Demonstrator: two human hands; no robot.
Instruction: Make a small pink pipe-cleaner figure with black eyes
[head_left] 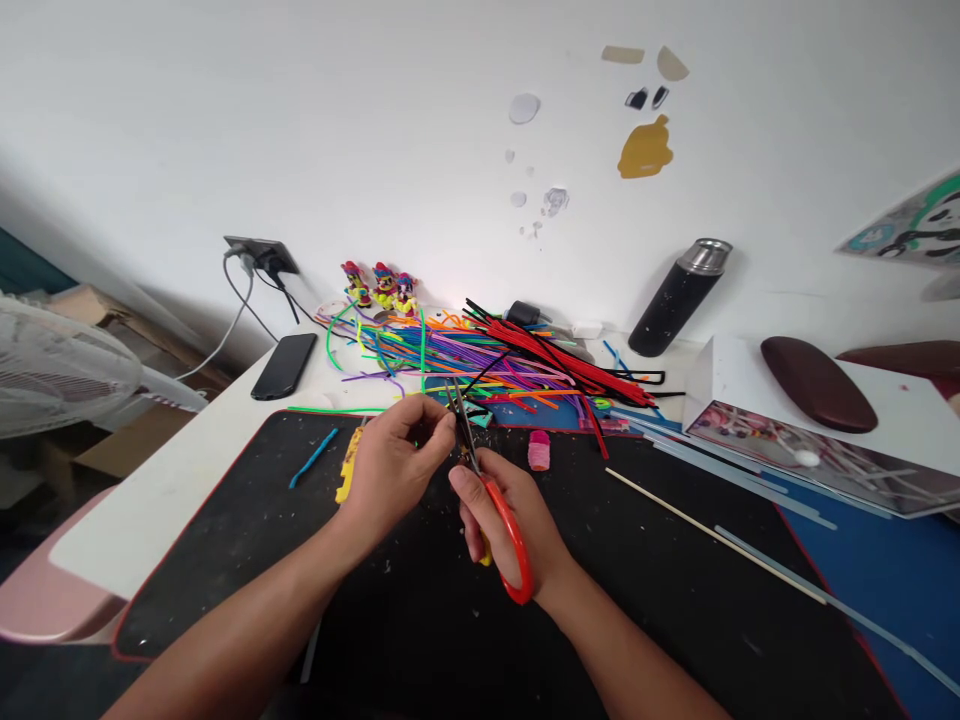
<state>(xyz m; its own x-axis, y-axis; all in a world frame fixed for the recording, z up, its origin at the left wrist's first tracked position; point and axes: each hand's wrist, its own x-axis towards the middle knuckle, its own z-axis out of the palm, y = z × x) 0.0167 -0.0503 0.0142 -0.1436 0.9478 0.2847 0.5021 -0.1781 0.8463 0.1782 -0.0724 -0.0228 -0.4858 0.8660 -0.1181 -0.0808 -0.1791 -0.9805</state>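
Observation:
My right hand (pixel 517 520) is wrapped round a pair of scissors (pixel 514 540) with orange-red handles, their blades pointing up and away from me. Thumb and fingers of my left hand (pixel 405 450) are pinched together right beside the blades; whatever is between them is too small to make out. A bit of yellow shows under my right hand, partly hidden. Left of my left hand lies a yellow fuzzy piece (pixel 347 466), with a blue twisted pipe cleaner (pixel 313 458) further left. A pink fuzzy piece (pixel 538 451) sits beyond my right hand.
A heap of coloured pipe cleaners (pixel 480 350) spreads along the back of the black mat (pixel 615 620). Small figures (pixel 382 285) stand behind it. A phone (pixel 285 366) lies left; a black flask (pixel 679 298), white box (pixel 795 420) and wooden stick (pixel 712 535) are right.

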